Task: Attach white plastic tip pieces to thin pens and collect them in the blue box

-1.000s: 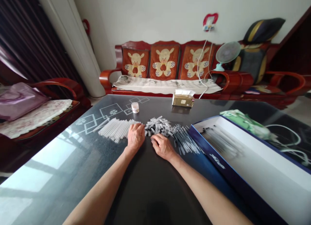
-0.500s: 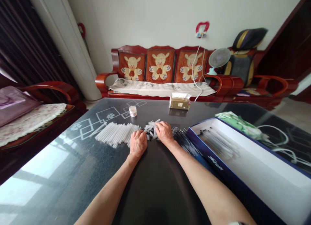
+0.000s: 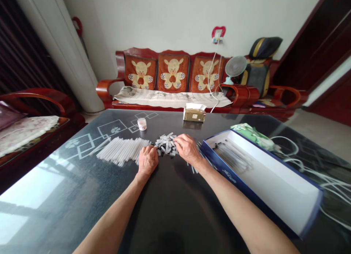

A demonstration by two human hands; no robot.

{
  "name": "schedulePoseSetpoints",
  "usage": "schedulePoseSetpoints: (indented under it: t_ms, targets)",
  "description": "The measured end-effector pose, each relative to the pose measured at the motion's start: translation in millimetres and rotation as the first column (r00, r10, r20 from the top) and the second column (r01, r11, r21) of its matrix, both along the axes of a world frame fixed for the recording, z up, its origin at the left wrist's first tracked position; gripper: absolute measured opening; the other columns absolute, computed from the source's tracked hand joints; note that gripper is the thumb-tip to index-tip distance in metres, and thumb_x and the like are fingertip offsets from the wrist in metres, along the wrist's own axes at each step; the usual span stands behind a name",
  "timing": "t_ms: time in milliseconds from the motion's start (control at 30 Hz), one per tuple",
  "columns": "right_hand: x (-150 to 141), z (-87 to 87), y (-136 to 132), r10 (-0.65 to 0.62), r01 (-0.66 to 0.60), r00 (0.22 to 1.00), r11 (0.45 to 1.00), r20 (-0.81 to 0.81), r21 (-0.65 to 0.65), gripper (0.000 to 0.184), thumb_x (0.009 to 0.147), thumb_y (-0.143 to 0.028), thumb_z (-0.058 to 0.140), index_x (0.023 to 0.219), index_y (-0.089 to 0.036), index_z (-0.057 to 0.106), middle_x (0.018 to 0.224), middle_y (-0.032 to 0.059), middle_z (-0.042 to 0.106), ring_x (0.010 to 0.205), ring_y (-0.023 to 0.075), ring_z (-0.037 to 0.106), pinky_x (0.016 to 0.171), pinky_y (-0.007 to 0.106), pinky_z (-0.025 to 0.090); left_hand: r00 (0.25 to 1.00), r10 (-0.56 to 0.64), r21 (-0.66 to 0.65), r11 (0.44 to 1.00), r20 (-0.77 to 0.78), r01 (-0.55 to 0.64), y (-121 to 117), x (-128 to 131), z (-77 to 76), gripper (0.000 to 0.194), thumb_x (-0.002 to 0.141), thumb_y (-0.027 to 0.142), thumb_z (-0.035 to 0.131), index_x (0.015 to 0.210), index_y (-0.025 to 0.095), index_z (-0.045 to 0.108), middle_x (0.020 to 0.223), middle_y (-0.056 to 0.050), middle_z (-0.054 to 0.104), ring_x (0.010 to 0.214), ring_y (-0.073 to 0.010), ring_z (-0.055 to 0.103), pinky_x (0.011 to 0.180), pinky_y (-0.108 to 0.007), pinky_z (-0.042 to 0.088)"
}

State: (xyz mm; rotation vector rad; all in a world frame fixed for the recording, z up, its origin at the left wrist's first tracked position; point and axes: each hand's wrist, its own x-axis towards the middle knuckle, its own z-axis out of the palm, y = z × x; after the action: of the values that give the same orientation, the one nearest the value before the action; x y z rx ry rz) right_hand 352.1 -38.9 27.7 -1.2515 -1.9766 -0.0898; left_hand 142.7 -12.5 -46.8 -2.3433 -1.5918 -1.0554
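Note:
My left hand (image 3: 148, 159) is closed, fingers curled, at the right end of a row of whitish translucent pen barrels (image 3: 120, 150); what it grips is hidden under the fingers. Between my hands lies a heap of small clear and black pieces that look like pen caps (image 3: 165, 143). My right hand (image 3: 188, 150) pinches at the heap's right edge, and the item in its fingertips is too small to name. Thin pen refills (image 3: 193, 169) lie partly hidden beneath my right hand and wrist.
A long blue box (image 3: 279, 199) with a white inside holds several dark-tipped refills (image 3: 233, 156) at its far end. Behind it lie a green-and-white packet (image 3: 253, 136) and white cables (image 3: 326, 180). A small white tub (image 3: 142, 124) and a tissue box (image 3: 194, 114) stand farther back.
The view has swung to the right, so everything sits farther left. My right hand has shifted slightly rightward from the cap heap, which shows more. My left hand stays by the barrels.

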Motion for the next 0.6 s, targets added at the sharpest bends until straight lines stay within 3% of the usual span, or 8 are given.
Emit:
schedulePoseSetpoints:
  t_ms: [100,167,233,300,367,600]
  targets:
    - [46.1,21.5,-17.0,-0.1,0.1,0.995,0.995,-0.026,0.006,0.022,0.09,-0.021,0.049,0.097,-0.019,0.07,0.094,0.0079,0.064,0.09,0.0192,0.057,0.088,0.031,0.042,1.0,-0.004,-0.011,1.0,0.011,0.004,0.9,-0.6,-1.9,0.027,0.091,0.024,0.042,0.098,0.02,0.068,0.105,-0.009,0.068,0.095,-0.0242,0.057,0.088,-0.037,0.042]
    - [84.9,27.5,-22.2,-0.278,0.279,0.96,0.959,0.025,-0.046,0.02,0.087,-0.021,0.052,0.09,-0.019,0.072,0.09,0.0075,0.065,0.082,0.0182,0.058,0.081,0.03,0.043,1.0,-0.005,-0.009,1.0,0.012,0.005,1.2,-0.8,-2.5,0.028,0.091,0.024,0.042,0.097,0.019,0.068,0.105,-0.009,0.068,0.095,-0.0241,0.057,0.089,-0.037,0.041]
    - [122.0,25.3,-24.3,-0.421,0.464,0.879,0.861,0.223,-0.207,0.018,0.083,-0.019,0.055,0.084,-0.02,0.072,0.083,0.0062,0.066,0.075,0.0171,0.059,0.073,0.028,0.043,1.0,-0.007,-0.004,1.0,0.007,0.007,1.5,-0.8,-2.6,0.028,0.092,0.024,0.041,0.095,0.019,0.069,0.104,-0.009,0.068,0.094,-0.024,0.057,0.088,-0.037,0.041]
    - [150.0,16.3,-25.6,-0.408,0.557,0.818,0.74,0.407,-0.378,0.018,0.079,-0.016,0.056,0.079,-0.021,0.073,0.08,0.0049,0.068,0.074,0.0165,0.061,0.069,0.026,0.042,1.0,-0.007,0.0,1.0,0.002,0.007,1.7,-0.7,-2.5,0.028,0.092,0.024,0.041,0.094,0.019,0.069,0.104,-0.009,0.068,0.094,-0.024,0.056,0.088,-0.037,0.041]
    - [165.3,4.1,-27.4,-0.361,0.56,0.812,0.704,0.458,-0.437,0.017,0.079,-0.016,0.057,0.076,-0.021,0.073,0.077,0.004,0.069,0.072,0.0162,0.061,0.065,0.025,0.04,1.0,-0.004,-0.002,1.0,-0.004,0.004,1.7,-0.6,-2.2,0.028,0.092,0.024,0.041,0.094,0.019,0.069,0.104,-0.009,0.068,0.093,-0.0242,0.056,0.087,-0.037,0.041]
    - [167.8,-23.3,-27.3,-0.382,0.585,0.788,0.708,0.483,-0.395,0.021,0.087,-0.031,0.056,0.084,-0.018,0.072,0.089,0.011,0.068,0.08,0.0202,0.063,0.068,0.028,0.042,1.0,0.017,-0.021,1.0,-0.012,-0.018,0.0,0.7,-0.1,0.027,0.091,0.022,0.042,0.095,0.019,0.069,0.102,-0.008,0.068,0.092,-0.0236,0.056,0.086,-0.036,0.041]
